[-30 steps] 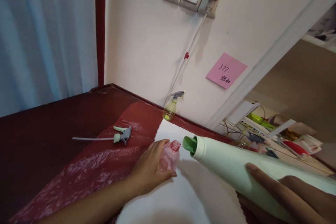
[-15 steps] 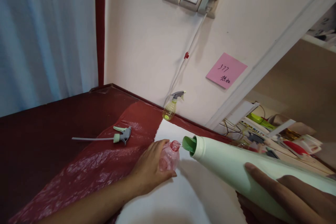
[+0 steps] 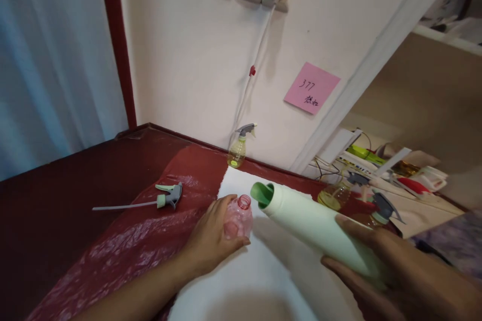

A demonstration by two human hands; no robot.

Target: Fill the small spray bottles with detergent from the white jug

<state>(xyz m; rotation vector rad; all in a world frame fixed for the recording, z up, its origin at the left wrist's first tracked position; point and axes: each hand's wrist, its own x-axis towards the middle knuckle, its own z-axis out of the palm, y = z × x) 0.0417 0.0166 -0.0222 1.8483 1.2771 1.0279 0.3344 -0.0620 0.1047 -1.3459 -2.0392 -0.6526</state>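
- The left hand [image 3: 211,241] has its grip closed around a small clear pink plastic bottle [image 3: 238,216], thumb on the near side and fingers round the far side, and the bottle stands upright with its open red-rimmed neck at the top
- The right hand [image 3: 391,276] has its grip closed around the body of a large pale green plastic bottle [image 3: 320,225], fingers spread over its upper side, holding it tilted almost flat with its green pouring spout [image 3: 261,194] pointing left
- The spout sits just to the right of the pink bottle's neck, close beside it but apart
- The pink bottle stands on a white cloth [image 3: 256,281] spread over the near middle of the desk [image 3: 56,195], which is dark red; a sheet of glossy red plastic film [image 3: 150,230] lies to the left of the cloth
- A grey and green trigger sprayer head with a long dip tube [image 3: 167,198] lies flat on the film, well to the left of the pink bottle
- A small clear spray bottle with yellowish liquid [image 3: 238,148] stands at the far edge of the desk against the wall
- Two more spray bottles [image 3: 361,195] stand to the right, beyond the large bottle
- A pink sticky note [image 3: 312,88] with handwriting is stuck to the wall above
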